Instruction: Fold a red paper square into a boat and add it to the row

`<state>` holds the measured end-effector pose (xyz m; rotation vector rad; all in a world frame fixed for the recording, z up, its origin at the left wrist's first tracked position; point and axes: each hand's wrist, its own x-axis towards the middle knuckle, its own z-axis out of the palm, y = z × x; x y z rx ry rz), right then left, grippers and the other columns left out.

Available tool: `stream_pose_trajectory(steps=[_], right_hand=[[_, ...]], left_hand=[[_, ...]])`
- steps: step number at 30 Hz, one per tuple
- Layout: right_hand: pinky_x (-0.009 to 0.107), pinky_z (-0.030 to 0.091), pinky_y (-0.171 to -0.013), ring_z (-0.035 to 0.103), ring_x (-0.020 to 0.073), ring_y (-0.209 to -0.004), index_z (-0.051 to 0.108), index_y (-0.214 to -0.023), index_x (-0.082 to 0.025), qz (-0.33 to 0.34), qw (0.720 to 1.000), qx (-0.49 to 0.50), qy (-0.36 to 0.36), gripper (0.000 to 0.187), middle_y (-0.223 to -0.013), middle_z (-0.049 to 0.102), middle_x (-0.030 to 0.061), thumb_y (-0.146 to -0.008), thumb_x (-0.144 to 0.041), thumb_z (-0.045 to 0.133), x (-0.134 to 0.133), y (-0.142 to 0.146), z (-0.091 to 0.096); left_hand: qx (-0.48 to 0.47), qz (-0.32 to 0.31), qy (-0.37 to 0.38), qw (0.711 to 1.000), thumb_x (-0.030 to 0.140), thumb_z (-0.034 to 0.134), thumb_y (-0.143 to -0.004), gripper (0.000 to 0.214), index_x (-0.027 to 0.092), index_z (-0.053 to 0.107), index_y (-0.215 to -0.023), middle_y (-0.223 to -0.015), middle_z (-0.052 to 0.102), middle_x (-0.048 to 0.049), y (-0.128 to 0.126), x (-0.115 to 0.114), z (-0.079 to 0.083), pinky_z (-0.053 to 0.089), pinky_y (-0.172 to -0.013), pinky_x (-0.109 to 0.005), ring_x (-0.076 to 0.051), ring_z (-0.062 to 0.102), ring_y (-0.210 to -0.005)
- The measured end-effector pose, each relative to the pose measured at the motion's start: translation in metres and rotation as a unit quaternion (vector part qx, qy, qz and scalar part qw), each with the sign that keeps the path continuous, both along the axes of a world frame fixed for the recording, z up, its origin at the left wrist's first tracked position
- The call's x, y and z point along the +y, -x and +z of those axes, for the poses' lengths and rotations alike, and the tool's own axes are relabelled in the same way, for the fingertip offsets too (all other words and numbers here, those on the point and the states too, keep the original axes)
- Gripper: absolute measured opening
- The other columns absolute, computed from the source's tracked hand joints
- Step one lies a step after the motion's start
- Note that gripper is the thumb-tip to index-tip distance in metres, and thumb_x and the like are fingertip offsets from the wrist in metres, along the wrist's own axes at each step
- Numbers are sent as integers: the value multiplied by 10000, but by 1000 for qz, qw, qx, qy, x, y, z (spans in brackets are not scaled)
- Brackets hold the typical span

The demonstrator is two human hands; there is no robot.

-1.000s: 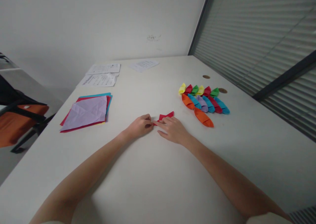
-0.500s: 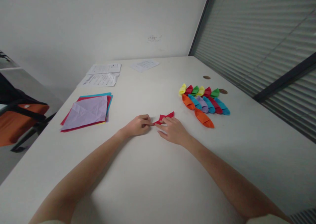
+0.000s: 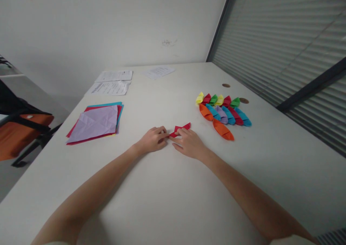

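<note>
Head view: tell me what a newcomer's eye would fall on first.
Probably the bright folded papers, grouped right of the hands. Next, the small red paper at the fingertips of the left hand and under the right hand. Then, at left, the lilac sheet atop coloured sheets.

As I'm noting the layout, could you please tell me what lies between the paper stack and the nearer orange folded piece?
In the head view, the left hand, the red folded paper and the right hand lie between them.

A white table (image 3: 151,187) bears stacked coloured paper sheets (image 3: 97,120), printed white pages (image 3: 110,88), multicoloured folded-paper pieces (image 3: 222,114) and folded red paper (image 3: 186,126).
</note>
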<state>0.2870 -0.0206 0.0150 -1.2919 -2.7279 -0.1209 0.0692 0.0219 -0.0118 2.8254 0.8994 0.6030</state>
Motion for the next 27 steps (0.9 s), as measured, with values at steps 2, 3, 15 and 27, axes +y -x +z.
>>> stream_pose_trajectory(steps=[2, 3, 15, 27], right_hand=[[403, 376, -860, 535, 271, -1018, 639, -1260, -248, 7, 1000, 5, -6, 366, -1035, 616, 133, -942, -373, 509, 0, 0, -1], [414, 365, -876, 534, 268, -1014, 641, -1256, -244, 14, 1000, 13, -9, 364, -1032, 622, 129, -940, -375, 513, 1, -1, -1], [456, 389, -906, 516, 282, -1057, 701, -1092, -239, -160, 961, 212, 74, 257, -1156, 618, 94, -859, -253, 594, 48, -54, -25], [367, 422, -818, 555, 215, -857, 611, -791, -211, -102, 916, 383, -67, 119, -854, 620, 55, -885, -276, 578, 38, -12, -2]], left_hand=[[23, -1, -10, 1000, 185, 544, -808, 259, 186, 715, -1002, -1016, 619, -82, 0, -1, 1, 448, -769, -311, -159, 588, -764], [30, 0, -13, 999, 193, 554, -801, 241, 191, 723, -973, -1008, 619, -78, 0, -1, 1, 446, -763, -312, -158, 587, -758], [-31, 21, -3, 999, 365, 568, -895, 255, 200, 724, -1009, -990, 657, -84, 1, -1, 0, 462, -793, -328, -185, 621, -838], [-573, 203, 509, 609, 356, 810, -711, 561, 160, 530, -1156, -997, 663, -107, -35, -3, 11, 502, -732, -304, -200, 666, -890]])
